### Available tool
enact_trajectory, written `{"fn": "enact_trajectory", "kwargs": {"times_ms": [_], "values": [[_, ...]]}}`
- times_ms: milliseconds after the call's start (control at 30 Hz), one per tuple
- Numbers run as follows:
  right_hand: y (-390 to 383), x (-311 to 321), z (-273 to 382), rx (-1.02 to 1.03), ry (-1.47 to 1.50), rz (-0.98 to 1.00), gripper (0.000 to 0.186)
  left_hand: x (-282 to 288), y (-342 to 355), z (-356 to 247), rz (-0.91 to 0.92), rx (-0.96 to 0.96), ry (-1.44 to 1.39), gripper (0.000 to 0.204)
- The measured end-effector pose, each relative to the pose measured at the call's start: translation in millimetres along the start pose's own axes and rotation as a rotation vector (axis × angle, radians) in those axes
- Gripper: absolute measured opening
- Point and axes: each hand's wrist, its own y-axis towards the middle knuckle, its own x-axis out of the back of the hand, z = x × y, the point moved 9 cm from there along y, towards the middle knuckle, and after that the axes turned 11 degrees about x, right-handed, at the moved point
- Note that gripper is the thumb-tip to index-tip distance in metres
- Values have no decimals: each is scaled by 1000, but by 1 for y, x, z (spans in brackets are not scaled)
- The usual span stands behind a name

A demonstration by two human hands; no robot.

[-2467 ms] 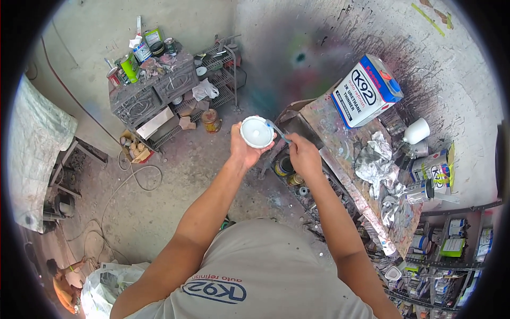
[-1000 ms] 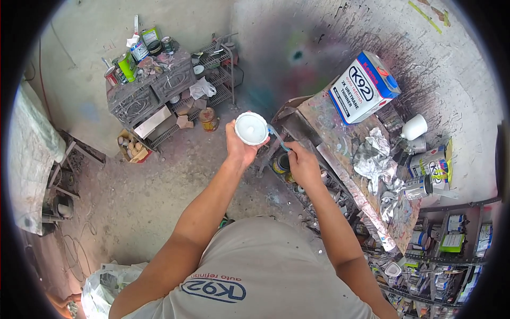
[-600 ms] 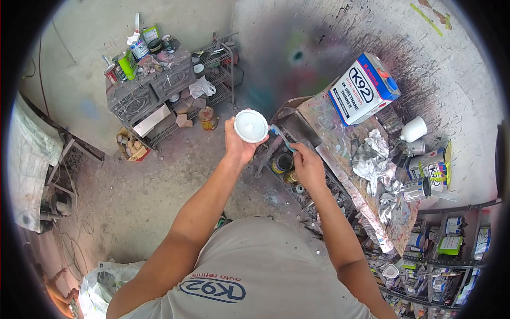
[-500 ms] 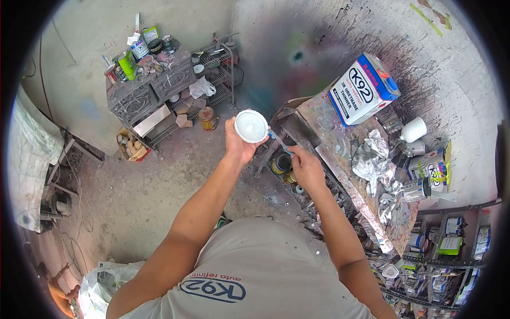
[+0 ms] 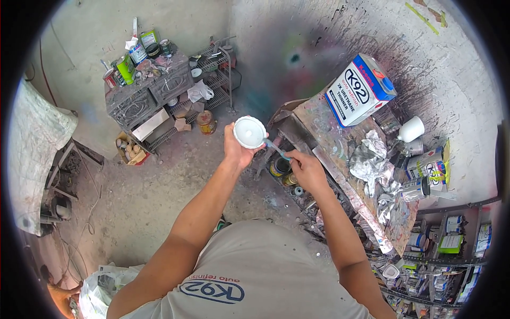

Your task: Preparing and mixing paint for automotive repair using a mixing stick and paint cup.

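Observation:
My left hand (image 5: 238, 153) holds up a round white plastic lid (image 5: 249, 127) with a ridged rim and a small raised knob in its middle. Its fingers curl around the rim from below and the left. In my right hand (image 5: 308, 171) is a slim brush (image 5: 277, 148) with a blue handle, pinched near the handle's end. The brush's far end meets the lower right of the lid's rim; its tip is too small to make out clearly.
On the right, a paint-stained bench (image 5: 340, 141) carries a large square thinner can (image 5: 358, 93), a crumpled rag (image 5: 369, 159) and a white spray-gun cup (image 5: 411, 129). Open cans (image 5: 280, 166) stand below its edge. A cluttered rack (image 5: 212, 80) stands at the far left, a rusty can (image 5: 205, 122) beside it.
The lid has shifted slightly left and down. The brush's far end now sits lower along the lid's right rim, and my right hand has dropped a little.

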Motion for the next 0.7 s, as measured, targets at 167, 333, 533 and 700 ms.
{"fn": "enact_trajectory", "kwargs": {"times_ms": [167, 333, 533, 700], "values": [[-8, 0, 3, -62, 1, -17, 20, 1, 3, -3, 3, -4, -25, 50], [4, -13, 19, 89, -16, -17, 20, -11, 3, 4, 78, -14, 50, 52], [16, -27, 7, 64, 51, -17, 19, -11, 10, 34, 72, 149, -102, 53], [1, -23, 5, -28, -22, -139, 19, -6, 14, 33, 61, 177, -36, 53]]}}
